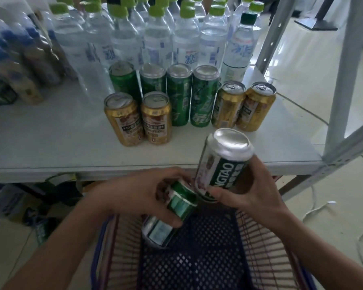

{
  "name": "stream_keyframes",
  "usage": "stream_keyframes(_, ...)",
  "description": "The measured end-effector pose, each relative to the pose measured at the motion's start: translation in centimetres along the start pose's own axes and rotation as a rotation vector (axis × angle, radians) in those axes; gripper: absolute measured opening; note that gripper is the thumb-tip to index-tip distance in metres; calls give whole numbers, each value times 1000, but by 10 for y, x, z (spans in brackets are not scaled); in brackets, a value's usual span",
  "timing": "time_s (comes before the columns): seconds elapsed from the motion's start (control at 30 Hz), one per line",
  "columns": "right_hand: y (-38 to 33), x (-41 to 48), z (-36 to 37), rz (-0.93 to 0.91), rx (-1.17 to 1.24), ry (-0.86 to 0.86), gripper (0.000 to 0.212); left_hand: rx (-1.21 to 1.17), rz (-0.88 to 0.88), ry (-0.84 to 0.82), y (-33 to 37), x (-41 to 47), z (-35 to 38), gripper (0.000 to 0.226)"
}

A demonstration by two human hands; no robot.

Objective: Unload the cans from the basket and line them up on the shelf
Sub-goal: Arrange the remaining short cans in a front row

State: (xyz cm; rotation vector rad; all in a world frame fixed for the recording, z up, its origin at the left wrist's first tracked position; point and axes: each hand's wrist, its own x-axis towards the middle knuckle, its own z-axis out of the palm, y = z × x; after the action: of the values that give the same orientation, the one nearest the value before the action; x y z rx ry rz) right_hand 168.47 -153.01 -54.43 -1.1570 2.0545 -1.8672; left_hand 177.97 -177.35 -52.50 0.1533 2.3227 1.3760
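L hand [138, 197] grips green can [176, 208], R hand [254, 191] white can [224, 162]; shelf [50, 139] front crowded w/ cans [155, 118].

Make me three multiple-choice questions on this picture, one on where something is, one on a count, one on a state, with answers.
1. Where do the gold cans stand?
A. in the basket
B. on the shelf
C. on the floor

2. How many gold cans are on the shelf?
A. two
B. four
C. six

3. How is the can in the right hand held?
A. top up, over the shelf edge
B. upside down
C. flat on the basket floor

Answers:
1 B, they stand in front of the bottles.
2 B, two stand left and two right of the green cans.
3 A, its silver top faces up.
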Motion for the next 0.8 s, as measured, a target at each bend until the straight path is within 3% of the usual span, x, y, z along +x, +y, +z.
stream_keyframes(0.2,-16,27,-13,34,59,203,57,-133,118,293,23,-24,-22,86)
stream_keyframes(0.33,-8,42,-23,132,-191,317,69,-173,219,671,25,2,-14,83)
stream_keyframes(0.43,-6,51,-32,105,-332,439,65,-191,205,864,17,21,-2,76)
stream_keyframes(0.63,-4,59,-30,60,-493,446,66,-77,224,1004,13,42,15,73)
stream_keyframes(0.8,1,64,-21,58,-515,375,78,306,135,1065,18,50,18,83)
